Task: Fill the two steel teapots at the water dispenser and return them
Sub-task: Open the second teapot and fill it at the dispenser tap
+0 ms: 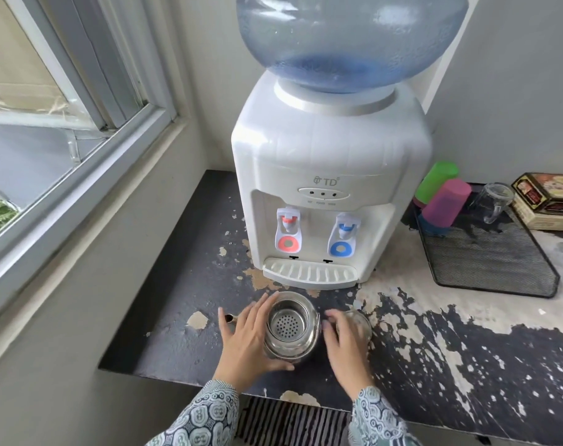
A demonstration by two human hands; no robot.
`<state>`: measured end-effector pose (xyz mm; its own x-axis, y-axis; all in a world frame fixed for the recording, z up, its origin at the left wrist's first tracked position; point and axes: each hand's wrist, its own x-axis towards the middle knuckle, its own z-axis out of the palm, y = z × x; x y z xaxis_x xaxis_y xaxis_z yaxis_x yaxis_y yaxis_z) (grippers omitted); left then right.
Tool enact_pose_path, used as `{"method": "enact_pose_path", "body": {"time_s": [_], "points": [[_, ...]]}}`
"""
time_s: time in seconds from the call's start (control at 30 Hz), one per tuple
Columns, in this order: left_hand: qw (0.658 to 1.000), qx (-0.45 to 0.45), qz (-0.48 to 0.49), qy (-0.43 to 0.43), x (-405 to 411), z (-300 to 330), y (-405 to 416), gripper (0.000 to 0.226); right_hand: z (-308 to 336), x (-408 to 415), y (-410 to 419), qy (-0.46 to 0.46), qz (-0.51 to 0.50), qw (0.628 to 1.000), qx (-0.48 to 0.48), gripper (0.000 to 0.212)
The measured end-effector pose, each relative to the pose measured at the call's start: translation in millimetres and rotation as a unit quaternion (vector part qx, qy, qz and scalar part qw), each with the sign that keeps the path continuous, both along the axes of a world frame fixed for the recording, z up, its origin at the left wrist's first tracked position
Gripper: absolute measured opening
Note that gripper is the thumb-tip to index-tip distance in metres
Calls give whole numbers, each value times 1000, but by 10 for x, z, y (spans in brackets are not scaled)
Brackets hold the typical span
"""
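A steel teapot [288, 323] with its lid off stands on the worn black counter [177, 317], just in front of the white water dispenser [328, 175]. A perforated strainer basket shows inside the pot. My left hand [251, 339] wraps the pot's left side, next to its spout [230, 318]. My right hand [344, 346] rests over the teapot's lid [359, 323], which lies on the counter just right of the pot. Whether those fingers grip the lid I cannot tell. Only one teapot is in view.
The dispenser has a red tap [288, 230], a blue tap [342, 235], a drip tray [309, 273] and a blue bottle [350, 40] on top. A black mesh tray [489, 259] at right holds coloured cups [444, 197] and a glass mug [494, 201]. A window [58, 101] lies left.
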<state>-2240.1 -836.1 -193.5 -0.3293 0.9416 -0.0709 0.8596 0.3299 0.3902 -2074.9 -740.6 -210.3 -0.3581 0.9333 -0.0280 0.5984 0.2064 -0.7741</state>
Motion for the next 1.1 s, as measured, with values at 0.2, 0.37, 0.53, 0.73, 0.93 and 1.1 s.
{"method": "enact_pose_path", "body": {"time_s": [0.2, 0.37, 0.53, 0.73, 0.93, 1.1], "points": [[998, 20, 28, -44, 60, 237, 253, 132, 66, 15, -15, 89, 8, 987, -131, 36], [998, 16, 13, -67, 203, 448, 679, 123, 318, 158, 306, 131, -29, 982, -136, 36], [996, 3, 27, -87, 298, 579, 1053, 106, 493, 213, 601, 172, -38, 973, -150, 33], [993, 10, 30, -117, 298, 679, 1310, 97, 592, 177, 804, 199, -47, 975, -88, 34], [992, 13, 33, -118, 326, 790, 1374, 93, 737, -13, 966, -27, -67, 995, 70, 25], [993, 11, 34, -110, 305, 724, 1376, 102, 721, -130, 997, -63, -56, 996, 23, 31]]}}
